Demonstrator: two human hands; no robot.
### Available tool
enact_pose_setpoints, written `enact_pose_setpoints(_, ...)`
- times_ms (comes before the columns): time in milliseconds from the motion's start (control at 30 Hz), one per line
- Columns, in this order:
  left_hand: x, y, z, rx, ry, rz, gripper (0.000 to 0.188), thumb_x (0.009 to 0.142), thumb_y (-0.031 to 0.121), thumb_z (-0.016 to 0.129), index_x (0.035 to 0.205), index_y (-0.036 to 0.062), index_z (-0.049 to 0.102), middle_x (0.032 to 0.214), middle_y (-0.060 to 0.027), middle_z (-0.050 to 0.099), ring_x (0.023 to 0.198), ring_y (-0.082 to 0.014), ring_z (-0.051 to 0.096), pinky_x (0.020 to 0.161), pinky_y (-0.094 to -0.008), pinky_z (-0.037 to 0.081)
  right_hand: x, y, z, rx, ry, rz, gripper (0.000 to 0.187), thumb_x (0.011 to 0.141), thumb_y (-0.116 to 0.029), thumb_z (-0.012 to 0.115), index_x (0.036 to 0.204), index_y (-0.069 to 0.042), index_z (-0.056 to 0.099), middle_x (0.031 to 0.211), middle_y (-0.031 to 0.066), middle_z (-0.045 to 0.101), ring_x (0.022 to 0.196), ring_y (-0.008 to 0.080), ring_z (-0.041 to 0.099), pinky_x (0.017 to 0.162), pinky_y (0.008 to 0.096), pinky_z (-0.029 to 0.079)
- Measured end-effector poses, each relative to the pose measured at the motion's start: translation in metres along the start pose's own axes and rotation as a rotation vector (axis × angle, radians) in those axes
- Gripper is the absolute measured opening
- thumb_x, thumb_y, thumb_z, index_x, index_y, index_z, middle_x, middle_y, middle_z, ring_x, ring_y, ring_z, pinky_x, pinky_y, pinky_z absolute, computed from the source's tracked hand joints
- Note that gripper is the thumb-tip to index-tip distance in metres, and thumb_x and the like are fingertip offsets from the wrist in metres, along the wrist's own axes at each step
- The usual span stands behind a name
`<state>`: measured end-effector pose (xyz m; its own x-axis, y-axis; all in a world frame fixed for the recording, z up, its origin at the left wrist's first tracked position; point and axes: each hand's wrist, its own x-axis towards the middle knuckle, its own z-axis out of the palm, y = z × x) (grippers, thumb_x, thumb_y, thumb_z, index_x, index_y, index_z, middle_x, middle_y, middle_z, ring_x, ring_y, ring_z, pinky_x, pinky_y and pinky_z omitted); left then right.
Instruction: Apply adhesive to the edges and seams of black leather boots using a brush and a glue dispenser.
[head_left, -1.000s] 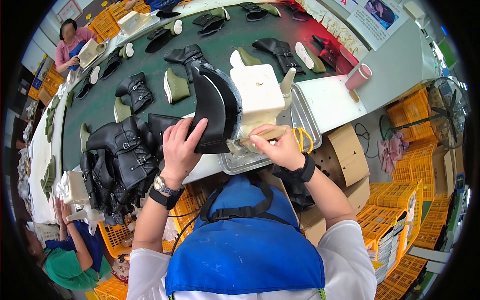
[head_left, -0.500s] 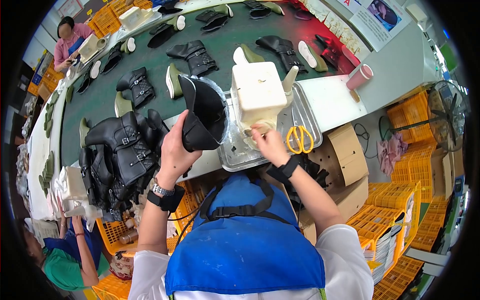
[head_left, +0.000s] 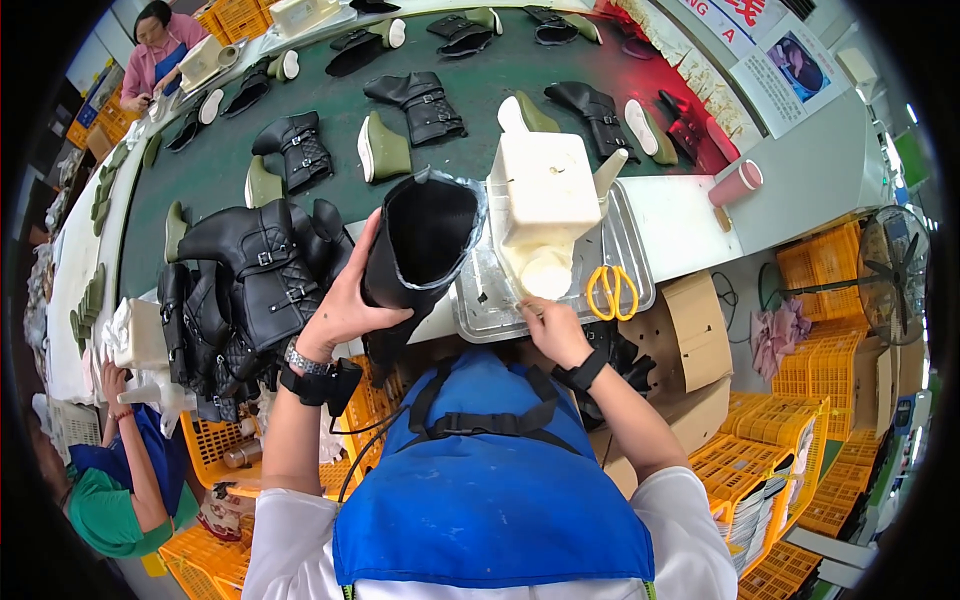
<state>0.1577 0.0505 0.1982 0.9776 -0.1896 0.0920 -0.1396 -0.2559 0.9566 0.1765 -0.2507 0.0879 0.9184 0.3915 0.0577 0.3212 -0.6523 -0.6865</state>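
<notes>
Between eleven and twelve o'clock from the blue cloth apron (head_left: 490, 510), a pale-edged black leather boot (head_left: 425, 240) is clasped by the left hand (head_left: 345, 310), thumb and fingers partly spread around it. At one, the right hand (head_left: 560, 333) is curled beside a white block-shaped plastic container (head_left: 545, 190); how tightly, and on what, cannot be told. The boot's rim seems to be in work; steady support is called for. Around eleven, olive wedge soles (head_left: 385, 150) are spread over the dark green worktop (head_left: 215, 165); at one, yellow-handled scissors (head_left: 612, 292) are laid by a metal tray's (head_left: 475, 312) edge; at two, a round black fan (head_left: 893, 275) is stood.
</notes>
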Motion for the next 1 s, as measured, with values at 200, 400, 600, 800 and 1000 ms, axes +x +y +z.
enact_pose_setpoints(200,-0.011,-0.029,-0.028,-0.339,-0.227,-0.155,0.107,0.056,0.018,0.076,0.141,0.0027,0.014,0.141,-0.0109,0.028,0.127,-0.0194,0.031,0.105,-0.0309,0.023,0.019,-0.023,-0.079,0.714,0.010,0.350,0.024,0.089,-0.019,0.053,0.097,0.003,0.058,0.072,0.0042,0.059,0.059,0.0063,0.057,0.052,0.0189,0.046)
enact_pose_setpoints(400,-0.027,-0.055,-0.030,-0.845,-0.498,-0.338,0.089,0.053,0.023,0.081,0.128,-0.0020,0.040,0.126,-0.0123,0.048,0.114,-0.0217,0.045,0.101,-0.0336,0.031,0.045,-0.088,-0.148,0.831,0.093,0.130,0.023,0.090,-0.019,0.051,0.099,0.001,0.059,0.070,0.0024,0.058,0.060,0.0062,0.054,0.055,0.0180,0.043)
enact_pose_setpoints(600,-0.022,-0.043,-0.020,-0.841,-0.524,-0.340,0.089,0.053,0.022,0.081,0.128,-0.0020,0.040,0.126,-0.0123,0.049,0.114,-0.0217,0.045,0.101,-0.0337,0.031,0.056,-0.173,-0.140,0.641,-0.289,-0.335,0.018,0.084,-0.005,0.056,0.100,0.002,0.063,0.080,0.0070,0.063,0.066,0.0092,0.057,0.060,0.0222,0.046)
enact_pose_setpoints(800,-0.022,-0.039,-0.011,-0.865,-0.561,-0.347,0.088,0.053,0.021,0.081,0.128,-0.0020,0.041,0.126,-0.0124,0.049,0.114,-0.0217,0.045,0.101,-0.0338,0.031,0.072,-0.188,-0.110,0.493,-0.180,-0.776,0.020,0.079,-0.002,0.062,0.099,0.000,0.063,0.082,0.0105,0.064,0.070,0.0207,0.061,0.061,0.0289,0.047)
enact_pose_setpoints(1000,-0.031,-0.039,-0.012,-0.903,-0.569,-0.347,0.088,0.053,0.020,0.081,0.128,-0.0020,0.041,0.126,-0.0125,0.049,0.114,-0.0217,0.046,0.101,-0.0339,0.031,0.066,-0.173,-0.114,0.303,-0.171,-0.761,0.019,0.077,-0.002,0.064,0.096,-0.001,0.063,0.081,0.0107,0.064,0.072,0.0235,0.061,0.063,0.0302,0.047)
